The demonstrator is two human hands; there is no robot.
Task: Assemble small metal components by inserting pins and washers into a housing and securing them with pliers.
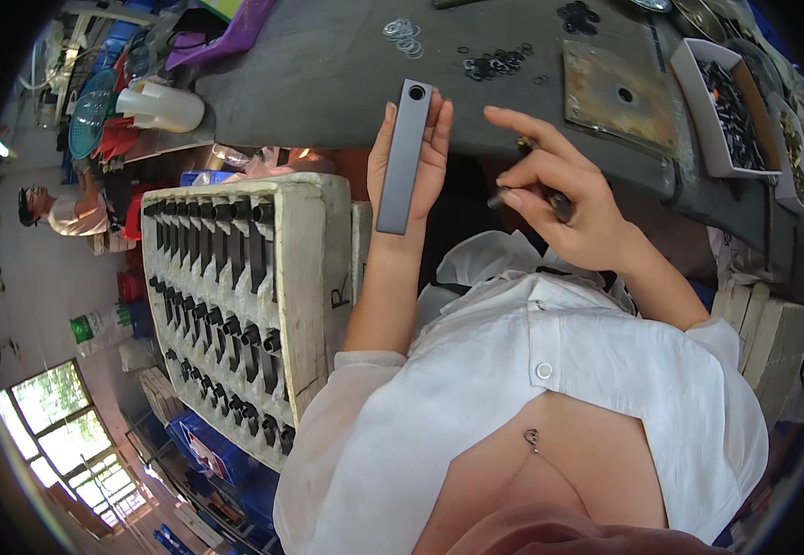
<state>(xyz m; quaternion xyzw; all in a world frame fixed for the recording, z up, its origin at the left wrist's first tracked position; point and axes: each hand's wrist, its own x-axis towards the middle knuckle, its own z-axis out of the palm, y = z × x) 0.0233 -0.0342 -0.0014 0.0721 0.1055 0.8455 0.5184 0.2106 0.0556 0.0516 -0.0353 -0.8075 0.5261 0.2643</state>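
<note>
A long, flat grey bar [404,162] with a round dark hole near its far end lies upright across my left palm. My left hand [433,171] holds it, with the thumb along its left side and the fingers behind and to the right. To the right, my right hand [576,194] is raised apart from the bar, its index finger stretched out. The other fingers curl around a few small dark and brass-coloured parts [561,205], too small and partly hidden to name exactly. Both hands are just in front of the grey worktable's [309,92] near edge.
Pale rings [404,39] and black rings [496,63] lie on the table. Farther right are a stained metal plate [619,97], a white box [718,102] of dark parts and a smaller brass-filled box [793,153]. A foam tray [314,250] of black parts stands left; a person [73,208] is beyond.
</note>
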